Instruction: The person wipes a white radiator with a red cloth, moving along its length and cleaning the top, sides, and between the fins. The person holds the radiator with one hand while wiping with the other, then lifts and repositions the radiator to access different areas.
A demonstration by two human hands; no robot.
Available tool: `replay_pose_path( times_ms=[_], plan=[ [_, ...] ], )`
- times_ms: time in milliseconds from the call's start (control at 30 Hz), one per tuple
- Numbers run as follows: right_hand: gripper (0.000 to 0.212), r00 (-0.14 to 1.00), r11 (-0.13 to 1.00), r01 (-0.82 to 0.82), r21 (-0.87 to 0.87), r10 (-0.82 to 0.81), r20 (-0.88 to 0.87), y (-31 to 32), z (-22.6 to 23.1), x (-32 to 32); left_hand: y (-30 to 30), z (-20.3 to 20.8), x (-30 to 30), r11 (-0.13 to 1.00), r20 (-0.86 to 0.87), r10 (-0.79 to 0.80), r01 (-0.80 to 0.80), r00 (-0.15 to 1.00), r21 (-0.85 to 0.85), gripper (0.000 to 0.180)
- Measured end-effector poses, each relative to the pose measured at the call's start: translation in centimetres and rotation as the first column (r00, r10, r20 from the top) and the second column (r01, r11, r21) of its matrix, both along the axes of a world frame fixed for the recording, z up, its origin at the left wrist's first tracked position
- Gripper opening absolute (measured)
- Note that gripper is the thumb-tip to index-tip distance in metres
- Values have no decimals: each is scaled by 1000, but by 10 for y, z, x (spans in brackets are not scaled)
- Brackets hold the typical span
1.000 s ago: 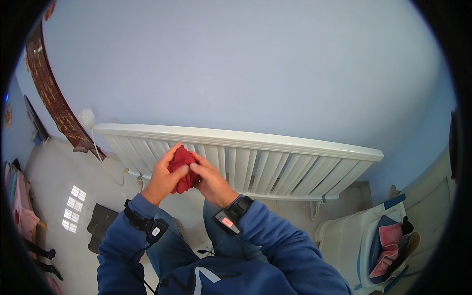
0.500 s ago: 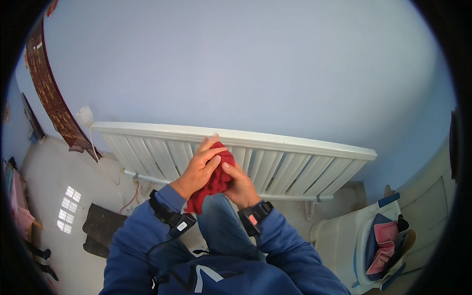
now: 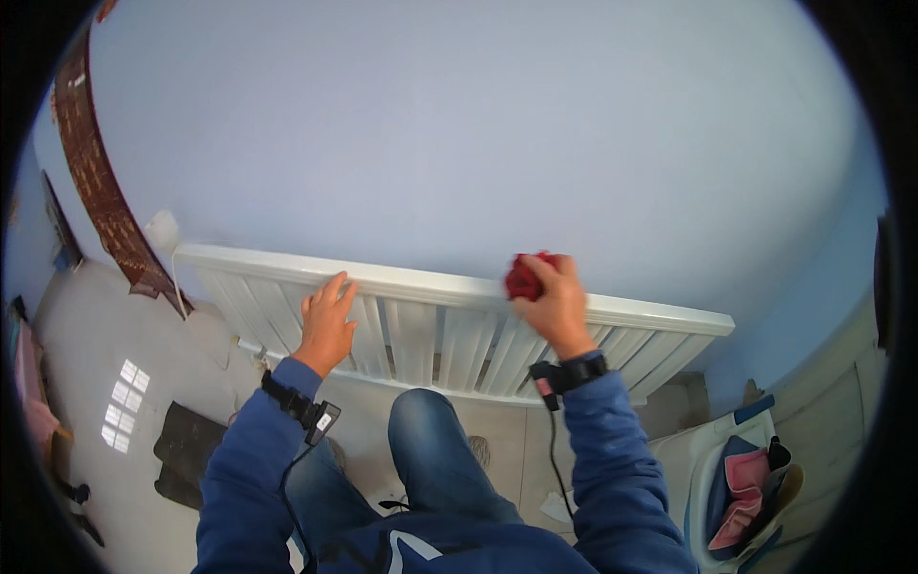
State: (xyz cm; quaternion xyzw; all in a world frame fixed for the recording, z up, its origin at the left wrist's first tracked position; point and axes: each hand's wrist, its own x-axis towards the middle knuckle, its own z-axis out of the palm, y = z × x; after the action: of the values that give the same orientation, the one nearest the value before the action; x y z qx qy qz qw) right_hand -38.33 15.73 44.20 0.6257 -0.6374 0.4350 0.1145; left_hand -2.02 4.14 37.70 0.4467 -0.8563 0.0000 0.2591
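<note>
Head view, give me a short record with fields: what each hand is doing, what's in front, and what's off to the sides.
left hand: open, fingers spread, resting on the front of the radiator near its top edge
right hand: closed around a bunched red cloth, held at the radiator's top edge
in front: white ribbed radiator on a pale blue wall
lower right: white basket holding pink and blue cloths
left: patterned brown strip on the wall

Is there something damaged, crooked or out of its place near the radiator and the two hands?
Nothing stands out. The white radiator looks straight and whole against the blue wall. The left hand rests open on its fins, and the right hand grips a red cloth at its top edge.
</note>
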Motion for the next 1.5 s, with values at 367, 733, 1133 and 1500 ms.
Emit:
replay_pose_path(
  times_ms=[367,733,1133,1500],
  plan=[
    [38,973,950,-229,212,227,38,-71,15,86,-1,18,-13,996,56,19,-14,998,-92,59],
    [35,608,587,787,191,-791,-73,139,3,-263,-9,11,-10,972,57,-56,67,997,-225,54],
    [40,282,759,631,-162,-30,959,114,-263,-215,-13,5,-11,994,-32,-78,75,996,-84,62],
    [40,-283,990,43,132,-114,952,86,-359,-78,-20,7,-4,986,108,-54,70,993,-152,65]
  ],
)
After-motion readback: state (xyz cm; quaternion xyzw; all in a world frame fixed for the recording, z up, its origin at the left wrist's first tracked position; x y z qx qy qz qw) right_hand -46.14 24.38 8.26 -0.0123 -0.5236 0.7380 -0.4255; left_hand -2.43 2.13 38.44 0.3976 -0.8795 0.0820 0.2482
